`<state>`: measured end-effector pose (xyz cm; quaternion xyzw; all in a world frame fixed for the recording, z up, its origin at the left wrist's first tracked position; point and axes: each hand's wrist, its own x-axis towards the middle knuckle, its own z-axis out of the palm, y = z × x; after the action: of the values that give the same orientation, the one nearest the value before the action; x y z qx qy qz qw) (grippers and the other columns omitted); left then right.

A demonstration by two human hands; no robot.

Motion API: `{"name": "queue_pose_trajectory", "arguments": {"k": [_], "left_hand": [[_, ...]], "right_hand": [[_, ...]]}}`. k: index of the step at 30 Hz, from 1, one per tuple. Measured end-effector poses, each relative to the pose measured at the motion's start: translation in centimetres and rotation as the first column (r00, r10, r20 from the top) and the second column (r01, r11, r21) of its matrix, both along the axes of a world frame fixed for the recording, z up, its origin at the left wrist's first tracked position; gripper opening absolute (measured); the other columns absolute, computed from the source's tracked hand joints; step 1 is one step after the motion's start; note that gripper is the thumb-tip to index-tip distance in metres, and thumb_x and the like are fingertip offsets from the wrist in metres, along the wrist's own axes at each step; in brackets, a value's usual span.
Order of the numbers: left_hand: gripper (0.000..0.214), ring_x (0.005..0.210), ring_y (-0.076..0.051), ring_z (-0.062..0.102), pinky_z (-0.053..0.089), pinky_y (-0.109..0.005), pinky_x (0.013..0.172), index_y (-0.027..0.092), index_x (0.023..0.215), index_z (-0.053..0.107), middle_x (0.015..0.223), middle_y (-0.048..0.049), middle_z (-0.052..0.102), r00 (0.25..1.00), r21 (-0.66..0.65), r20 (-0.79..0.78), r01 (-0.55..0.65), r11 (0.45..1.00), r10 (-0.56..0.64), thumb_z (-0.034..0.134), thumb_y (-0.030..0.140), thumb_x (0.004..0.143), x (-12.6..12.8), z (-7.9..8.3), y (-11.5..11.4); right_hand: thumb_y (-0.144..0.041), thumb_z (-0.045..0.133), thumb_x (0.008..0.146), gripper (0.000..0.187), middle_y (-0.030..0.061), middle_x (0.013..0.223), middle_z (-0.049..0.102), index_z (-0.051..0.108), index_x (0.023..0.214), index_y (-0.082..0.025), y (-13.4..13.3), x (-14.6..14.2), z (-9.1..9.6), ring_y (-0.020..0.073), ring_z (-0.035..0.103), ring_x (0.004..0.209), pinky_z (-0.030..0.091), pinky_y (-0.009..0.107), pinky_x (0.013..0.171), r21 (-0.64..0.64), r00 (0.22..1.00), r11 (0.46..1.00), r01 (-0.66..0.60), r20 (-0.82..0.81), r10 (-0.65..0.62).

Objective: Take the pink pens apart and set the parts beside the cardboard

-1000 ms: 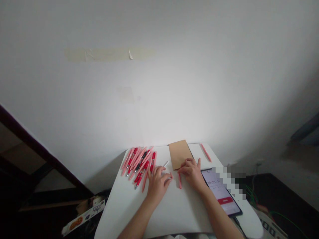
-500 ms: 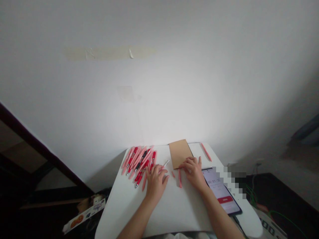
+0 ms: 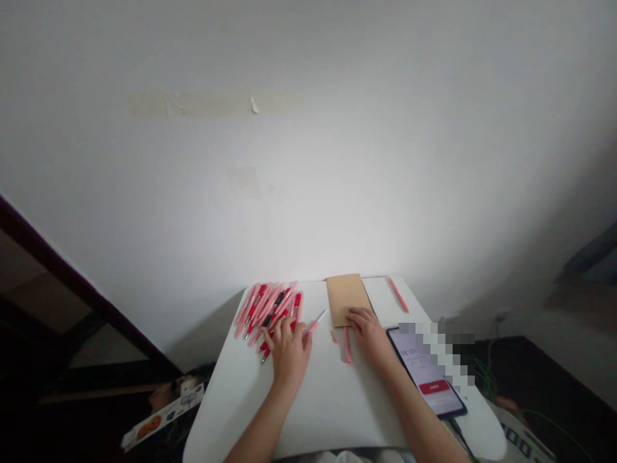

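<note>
From my seat I see a pale wall [image 3: 376, 161] filling most of the view, with a strip of yellowed tape [image 3: 212, 103] across its upper left part. Below it stands the white bench [image 3: 328, 411], its far edge near the wall. A phone [image 3: 436, 370] lies at the right side of the bench, screen up, showing timer digits and a red button; blocky pixels hide its upper right edge.

The pile of pens [image 3: 274, 299] – pink, red and a few dark – sits at the far left of the bench, most of them slanting the same way. My left hand [image 3: 288, 341] is over the near right side of that pile, fingers spread apart, fingertips among the pens. My right hand [image 3: 366, 331] rests its bent fingers on the near right corner of a brown booklet [image 3: 343, 296]; I cannot tell whether they pinch anything.

One pink pen [image 3: 398, 296] lies alone to the right of the booklet. A pink barrel [image 3: 347, 347] points toward me below the booklet's near edge. Right of my left hand slants a whitish stick [image 3: 321, 316]. Smallest is a pink bit [image 3: 334, 336] – just left of the barrel.
</note>
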<state>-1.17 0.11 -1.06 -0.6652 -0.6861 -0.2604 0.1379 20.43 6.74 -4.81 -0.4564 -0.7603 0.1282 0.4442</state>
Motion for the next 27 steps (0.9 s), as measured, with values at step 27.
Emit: {"name": "queue_pose_trajectory", "arguments": {"k": [27], "left_hand": [[0.012,0.106,-0.025,0.057,0.035,-0.055,0.103,0.021,0.090,0.066,0.106,-0.0078,0.064,0.994,0.157,0.022,0.104,0.982,-0.109,0.054,0.021,0.089,-0.4,-0.6,0.4]], "right_hand": [[-0.020,0.055,0.090,0.019,0.0059,0.109,0.065,0.069,0.102,-0.026,-0.8,0.2,1.4,0.0243,0.051,0.105,0.046,0.045,0.092,0.252,0.983,0.957,0.144,0.071,-0.167]]}}
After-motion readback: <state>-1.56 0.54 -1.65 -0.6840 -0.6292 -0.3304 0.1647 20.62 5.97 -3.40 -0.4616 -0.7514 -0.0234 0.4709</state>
